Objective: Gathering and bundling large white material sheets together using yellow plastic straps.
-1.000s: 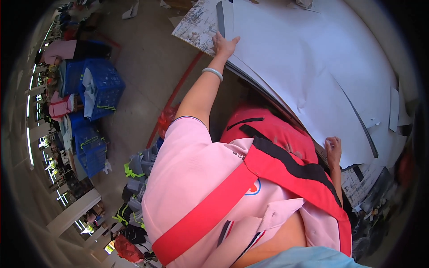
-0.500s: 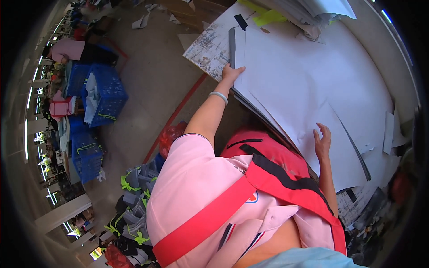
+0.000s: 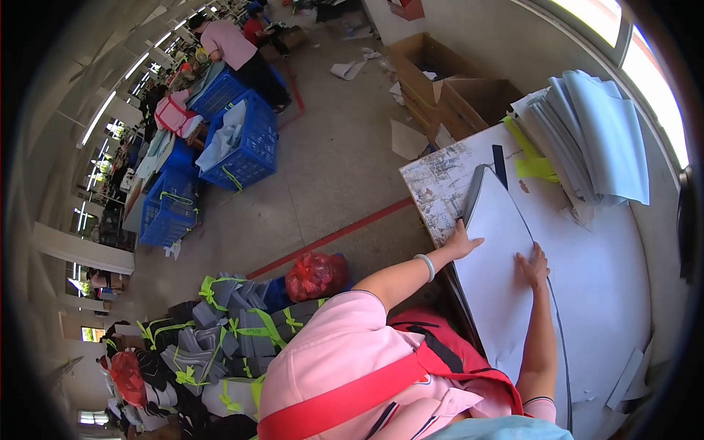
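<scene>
A long white sheet (image 3: 495,282) with a dark right edge lies over a stack of sheets on a worktable (image 3: 616,264). At the stack's left edge is my left hand (image 3: 462,242), its thumb stretched across the white top and its fingers along the edge. My right hand (image 3: 534,267) rests on the sheet's right edge, with thumb and fingers apart. Near the far end, the stack's grey layers (image 3: 475,192) show at the left side. What lies under my fingers is hidden.
Folded pale sheets (image 3: 587,139) are piled at the table's far right, beside yellow-green strips (image 3: 534,158). Cardboard boxes (image 3: 469,95) stand beyond. Tied grey bundles (image 3: 249,334) and a red plastic bag (image 3: 317,276) lie at left. Blue crates (image 3: 246,143) and other people (image 3: 227,48) are farther off.
My view has swung, so the table sits farther right and lower. My right hand has come from hovering above the sheets onto the sheet's edge, closer to my left hand.
</scene>
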Available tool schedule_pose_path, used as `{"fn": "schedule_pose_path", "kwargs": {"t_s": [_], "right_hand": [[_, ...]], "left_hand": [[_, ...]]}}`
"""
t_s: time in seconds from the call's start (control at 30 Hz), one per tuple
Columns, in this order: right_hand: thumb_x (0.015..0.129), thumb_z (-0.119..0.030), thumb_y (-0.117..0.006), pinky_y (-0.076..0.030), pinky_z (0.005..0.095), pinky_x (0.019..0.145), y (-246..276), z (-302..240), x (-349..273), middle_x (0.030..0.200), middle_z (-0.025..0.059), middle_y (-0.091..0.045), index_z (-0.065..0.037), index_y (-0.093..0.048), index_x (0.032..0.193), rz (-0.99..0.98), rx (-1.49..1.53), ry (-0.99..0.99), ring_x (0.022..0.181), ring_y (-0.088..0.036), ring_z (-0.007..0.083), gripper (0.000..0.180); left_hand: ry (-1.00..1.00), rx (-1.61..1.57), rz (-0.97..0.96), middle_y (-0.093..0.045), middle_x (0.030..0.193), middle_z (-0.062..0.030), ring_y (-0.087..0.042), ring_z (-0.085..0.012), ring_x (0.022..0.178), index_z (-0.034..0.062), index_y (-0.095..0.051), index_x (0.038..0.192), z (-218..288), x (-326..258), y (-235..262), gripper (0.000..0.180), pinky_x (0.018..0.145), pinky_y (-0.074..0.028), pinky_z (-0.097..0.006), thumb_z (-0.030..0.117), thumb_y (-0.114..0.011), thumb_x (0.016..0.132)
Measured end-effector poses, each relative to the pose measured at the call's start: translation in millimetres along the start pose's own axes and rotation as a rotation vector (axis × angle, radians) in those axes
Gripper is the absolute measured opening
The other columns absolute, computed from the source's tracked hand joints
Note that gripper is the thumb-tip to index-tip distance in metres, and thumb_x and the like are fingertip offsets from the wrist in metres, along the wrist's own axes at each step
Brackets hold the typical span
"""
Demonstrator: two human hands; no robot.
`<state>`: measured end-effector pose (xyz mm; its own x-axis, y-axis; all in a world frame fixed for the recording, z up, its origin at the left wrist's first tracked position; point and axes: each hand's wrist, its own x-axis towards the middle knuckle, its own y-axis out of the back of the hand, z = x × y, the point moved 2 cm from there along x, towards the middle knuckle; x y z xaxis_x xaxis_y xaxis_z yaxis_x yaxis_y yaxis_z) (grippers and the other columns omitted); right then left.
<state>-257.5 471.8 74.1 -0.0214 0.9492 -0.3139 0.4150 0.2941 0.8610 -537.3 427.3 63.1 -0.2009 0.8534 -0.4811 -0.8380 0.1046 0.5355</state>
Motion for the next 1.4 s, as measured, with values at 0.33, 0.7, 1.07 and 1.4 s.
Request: {"fn": "schedule_pose_path", "kwargs": {"t_s": [0.33, 0.7, 1.07, 1.4], "right_hand": [[0.076, -0.043, -0.072, -0.030, 0.0537, 0.108, 22, -5, -28, 0.143, 0.0138, -0.047, -0.014, -0.037, 0.146, 0.042, -0.040, 0.027, 0.132, -0.042, 0.0336, 0.084], [0.074, -0.049, -0.071, -0.026, 0.0526, 0.110, 7, 11, -32, 0.143, 0.0147, -0.045, -0.013, -0.034, 0.148, 0.038, -0.057, -0.042, 0.132, -0.040, 0.0349, 0.089], [0.070, -0.066, -0.069, -0.042, 0.0445, 0.103, 27, 19, 9, 0.131, 0.0214, -0.058, -0.005, -0.050, 0.139, -0.121, -0.093, -0.063, 0.123, -0.054, 0.0351, 0.094], [0.074, -0.055, -0.074, -0.038, 0.0399, 0.110, 18, 19, -3, 0.144, 0.0210, -0.046, -0.001, -0.042, 0.144, -0.135, 0.144, -0.294, 0.132, -0.046, 0.0343, 0.093]], "left_hand": [[-0.024, -0.474, -0.089, -0.046, 0.138, -0.0295, -0.050, -0.0336, 0.127, -0.0107, -0.025, 0.145, -25, -3, -8, 0.109, 0.105, -0.042, -0.039, 0.049, -0.080, 0.073], [0.002, -0.262, -0.236, -0.069, 0.101, -0.0257, -0.069, -0.0335, 0.093, -0.0138, -0.066, 0.103, -2, 4, -12, 0.068, 0.084, -0.055, -0.039, 0.047, -0.079, 0.074], [0.270, -0.713, -0.574, -0.067, 0.108, -0.0206, -0.069, -0.0294, 0.093, -0.0126, -0.058, 0.116, -1, 11, 8, 0.059, 0.082, -0.058, -0.042, 0.025, -0.082, 0.078], [-0.066, -0.251, -0.101, -0.038, 0.137, -0.0353, -0.045, -0.0422, 0.126, -0.0192, -0.046, 0.125, 41, -20, -25, 0.089, 0.106, -0.040, -0.039, 0.041, -0.079, 0.069]]}}
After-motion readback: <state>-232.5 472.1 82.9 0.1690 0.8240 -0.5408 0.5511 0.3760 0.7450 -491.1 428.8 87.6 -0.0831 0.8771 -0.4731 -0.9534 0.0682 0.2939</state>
